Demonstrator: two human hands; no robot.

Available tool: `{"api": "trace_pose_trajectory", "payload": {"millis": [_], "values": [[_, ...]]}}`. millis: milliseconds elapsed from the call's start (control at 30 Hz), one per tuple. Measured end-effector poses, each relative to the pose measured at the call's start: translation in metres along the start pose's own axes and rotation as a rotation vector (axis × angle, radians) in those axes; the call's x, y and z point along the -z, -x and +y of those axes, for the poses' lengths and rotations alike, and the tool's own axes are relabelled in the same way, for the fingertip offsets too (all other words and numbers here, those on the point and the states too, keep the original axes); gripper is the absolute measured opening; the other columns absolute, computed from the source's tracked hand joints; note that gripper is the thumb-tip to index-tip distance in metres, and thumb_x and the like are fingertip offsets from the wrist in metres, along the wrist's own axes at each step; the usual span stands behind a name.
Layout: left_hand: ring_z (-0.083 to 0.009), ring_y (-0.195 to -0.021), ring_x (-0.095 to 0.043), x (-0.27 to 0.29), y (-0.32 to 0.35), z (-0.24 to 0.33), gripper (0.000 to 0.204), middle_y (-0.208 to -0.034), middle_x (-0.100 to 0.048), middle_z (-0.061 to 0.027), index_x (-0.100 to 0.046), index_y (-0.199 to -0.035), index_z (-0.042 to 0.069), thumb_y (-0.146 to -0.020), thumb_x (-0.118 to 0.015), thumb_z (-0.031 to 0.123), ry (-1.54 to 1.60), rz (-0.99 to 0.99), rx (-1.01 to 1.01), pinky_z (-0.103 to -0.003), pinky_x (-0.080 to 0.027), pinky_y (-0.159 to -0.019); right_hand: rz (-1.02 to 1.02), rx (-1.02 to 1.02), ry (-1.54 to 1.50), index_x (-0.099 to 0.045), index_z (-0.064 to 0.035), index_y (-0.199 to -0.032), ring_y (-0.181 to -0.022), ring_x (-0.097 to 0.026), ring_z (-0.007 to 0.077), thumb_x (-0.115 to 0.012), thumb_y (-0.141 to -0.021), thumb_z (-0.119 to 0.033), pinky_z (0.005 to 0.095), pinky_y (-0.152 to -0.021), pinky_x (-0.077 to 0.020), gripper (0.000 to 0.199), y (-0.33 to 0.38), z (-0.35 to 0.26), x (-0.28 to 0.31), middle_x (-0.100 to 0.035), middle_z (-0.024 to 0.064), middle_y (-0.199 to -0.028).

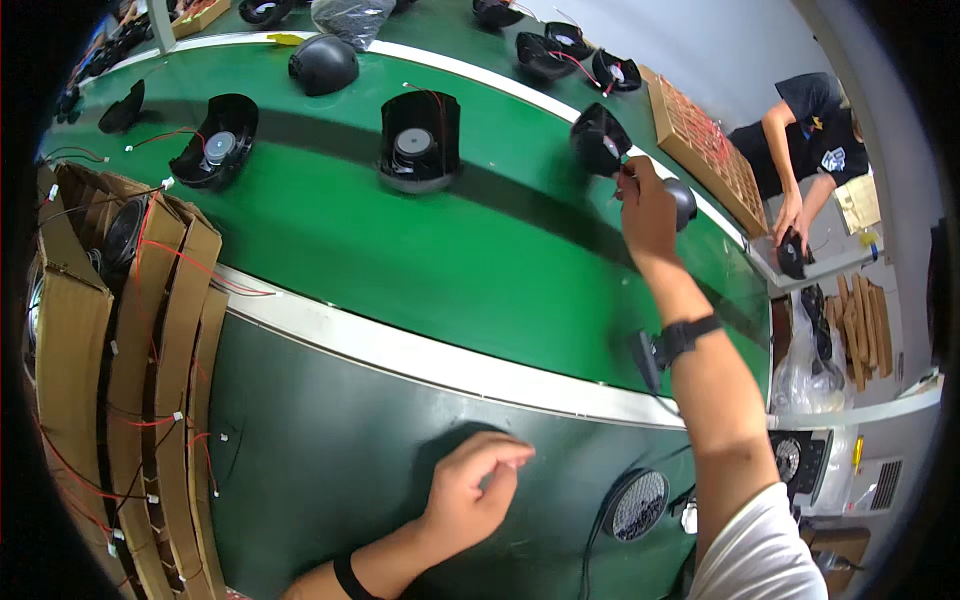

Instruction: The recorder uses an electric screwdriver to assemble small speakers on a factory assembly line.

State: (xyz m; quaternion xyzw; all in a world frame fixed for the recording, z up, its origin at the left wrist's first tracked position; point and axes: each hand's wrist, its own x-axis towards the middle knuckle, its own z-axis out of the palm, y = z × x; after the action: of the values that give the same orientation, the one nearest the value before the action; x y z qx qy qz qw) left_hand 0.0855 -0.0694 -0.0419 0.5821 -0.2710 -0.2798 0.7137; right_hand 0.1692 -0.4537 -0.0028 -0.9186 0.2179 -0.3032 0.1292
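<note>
In the head view, the right hand (648, 205) reaches across the green belt (370, 270) to a black shell (598, 135) near the far rail. Its fingertips are drawn narrow around a red wire (619, 181) at the shell's near edge, probably because so thin a lead needs a pinch; whether they also grip the rim cannot be told. A round black shell (684, 204) sits just behind the wrist.

The left hand (478, 490) is loosely curled over the dark table (320, 450), a gap between thumb and fingers and nothing seen in it, perhaps because the far shell is beyond its side.

A middle shell (446, 125) stands with its hollow facing the person, which leaves its grey speaker (414, 143) exposed. Cardboard dividers (175, 260) stand upright at the left, seemingly keeping the wired speakers apart. Beyond the belt, a co-worker's hands (792, 218) hold a dark part.
</note>
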Motion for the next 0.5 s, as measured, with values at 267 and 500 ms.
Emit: {"api": "trace_pose_trajectory", "payload": {"millis": [267,500], "values": [[-0.0312,-0.134,-0.050,0.045,-0.025,0.016,0.074,-0.152,-0.041,-0.0191,-0.014,-0.161,0.011,-0.104,-0.046,0.048,0.564,0.104,0.326,-0.050,-0.044,-0.108,-0.190,0.127,-0.036,-0.063,-0.0025,-0.105,-0.085,-0.070,0.0378,-0.060,-0.084,0.006,0.0432,-0.072,-0.0576,0.023,0.188,-0.153,0.058,-0.070,0.0194,-0.097],[-0.0238,-0.125,-0.057,0.049,-0.025,0.020,0.089,-0.142,-0.048,-0.0169,-0.020,-0.159,0.004,-0.085,-0.069,-0.004,0.608,-0.055,0.252,-0.039,-0.048,-0.106,-0.267,0.187,0.016,-0.065,-0.0042,-0.105,-0.082,-0.070,0.0346,-0.069,-0.074,0.009,0.0390,-0.067,-0.0551,0.034,0.239,-0.195,0.110,-0.070,0.0230,-0.103]]}}
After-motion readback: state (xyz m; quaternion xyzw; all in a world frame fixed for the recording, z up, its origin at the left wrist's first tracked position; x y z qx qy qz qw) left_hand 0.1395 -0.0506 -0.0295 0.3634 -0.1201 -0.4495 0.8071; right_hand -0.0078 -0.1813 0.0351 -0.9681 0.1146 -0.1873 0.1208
